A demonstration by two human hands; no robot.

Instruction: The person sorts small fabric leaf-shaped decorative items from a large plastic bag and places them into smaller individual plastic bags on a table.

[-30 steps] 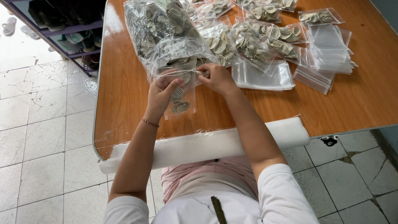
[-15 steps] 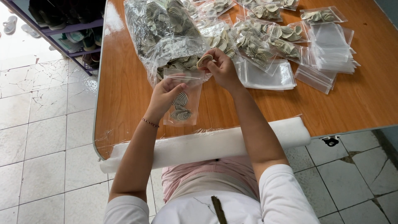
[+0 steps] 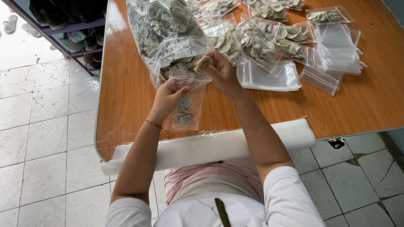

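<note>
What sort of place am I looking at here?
Probably a small home or workshop packing station: a wooden table covered with filled clear bags, a stack of empty bags, tiled floor, and a shoe rack alongside.

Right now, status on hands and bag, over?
Left hand holds small clear bag open. Right hand pinches one spiral piece above it. Big bulk bag close behind, nothing blocking.
</note>
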